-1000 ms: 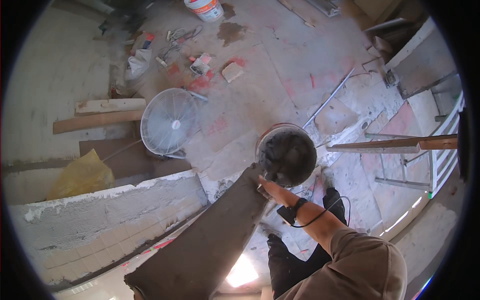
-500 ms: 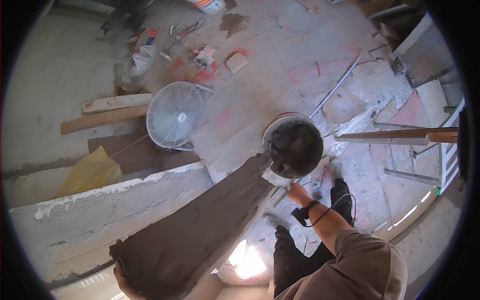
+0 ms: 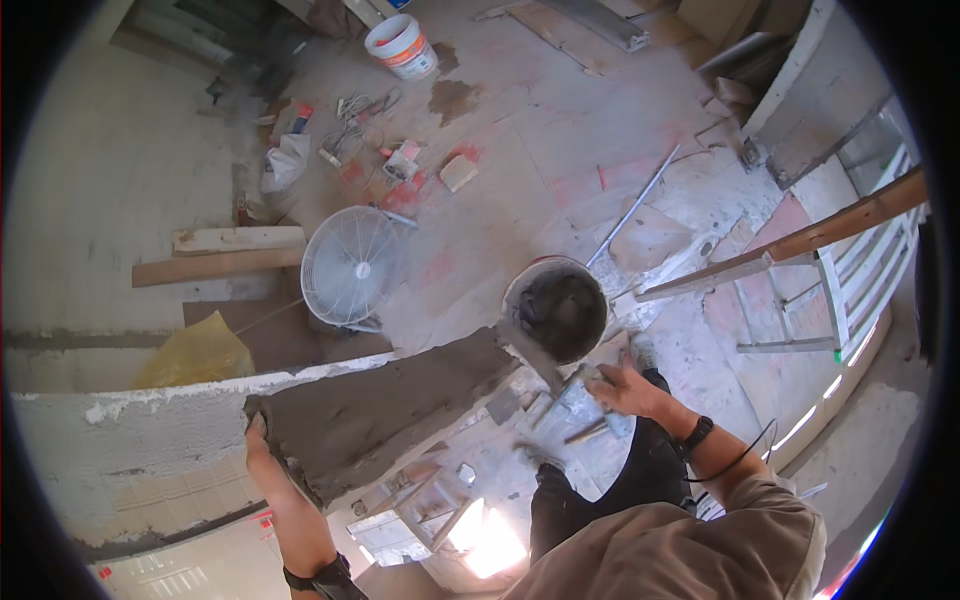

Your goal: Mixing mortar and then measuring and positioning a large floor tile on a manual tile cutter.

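My left hand (image 3: pixel 262 452) grips the near end of a long board (image 3: pixel 390 415) heaped with wet grey mortar, held beside the top of a tiled wall (image 3: pixel 120 440). My right hand (image 3: pixel 625 388) is shut on a trowel (image 3: pixel 535 355), whose grey blade touches the far end of the board. Just beyond the blade, on the floor below, stands a round bucket (image 3: pixel 520 285) of dark mortar. A black band sits on each wrist. My dark trouser legs show under the right hand.
Down on the dusty floor are a white round fan (image 3: pixel 350 265), wooden planks (image 3: pixel 215 265), a yellow bag (image 3: pixel 195 355), a white bucket (image 3: pixel 400 45), a metal rod (image 3: pixel 635 205) and scattered debris. A wooden rail (image 3: pixel 800 240) and white frame stand at the right.
My right hand has drawn back from the bucket with the trowel. The mortar board now lies flatter and further left, with my left hand showing at its end.
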### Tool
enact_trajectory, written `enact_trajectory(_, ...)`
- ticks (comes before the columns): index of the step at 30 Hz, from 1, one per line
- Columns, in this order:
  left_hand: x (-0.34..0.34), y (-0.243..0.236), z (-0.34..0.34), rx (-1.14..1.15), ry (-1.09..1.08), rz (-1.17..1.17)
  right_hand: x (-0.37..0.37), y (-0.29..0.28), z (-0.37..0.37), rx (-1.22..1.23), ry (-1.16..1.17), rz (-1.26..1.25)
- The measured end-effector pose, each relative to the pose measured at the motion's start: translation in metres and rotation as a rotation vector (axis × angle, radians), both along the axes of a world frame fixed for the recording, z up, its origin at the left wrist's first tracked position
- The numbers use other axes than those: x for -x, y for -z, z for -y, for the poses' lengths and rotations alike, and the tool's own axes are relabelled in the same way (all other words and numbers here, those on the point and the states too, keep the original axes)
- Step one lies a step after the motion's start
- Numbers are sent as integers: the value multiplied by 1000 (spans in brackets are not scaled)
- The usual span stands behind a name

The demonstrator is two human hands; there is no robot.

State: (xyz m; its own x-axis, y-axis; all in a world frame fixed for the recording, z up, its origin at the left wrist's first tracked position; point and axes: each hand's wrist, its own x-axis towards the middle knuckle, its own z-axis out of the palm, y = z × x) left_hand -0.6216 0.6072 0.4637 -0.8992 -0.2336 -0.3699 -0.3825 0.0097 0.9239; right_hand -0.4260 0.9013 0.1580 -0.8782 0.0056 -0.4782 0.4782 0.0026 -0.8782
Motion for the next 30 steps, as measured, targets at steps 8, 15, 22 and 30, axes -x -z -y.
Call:
enact_trajectory(8, -24, 7, 19, 22, 253, -73, 15, -44, 2, -100, -373, -168)
enact_trajectory(15, -26, 2, 7, 153, 163, -61, 18, -10, 30, -403, -322, -194)
enact_trajectory(22, -24, 0, -14, 172, 92, -134, 36, 48, 55, -411, -212, -106)
enact_trajectory(30, -20, -7, -40, 239, -48, -80, 65, 106, 83, -335, -130, 154)
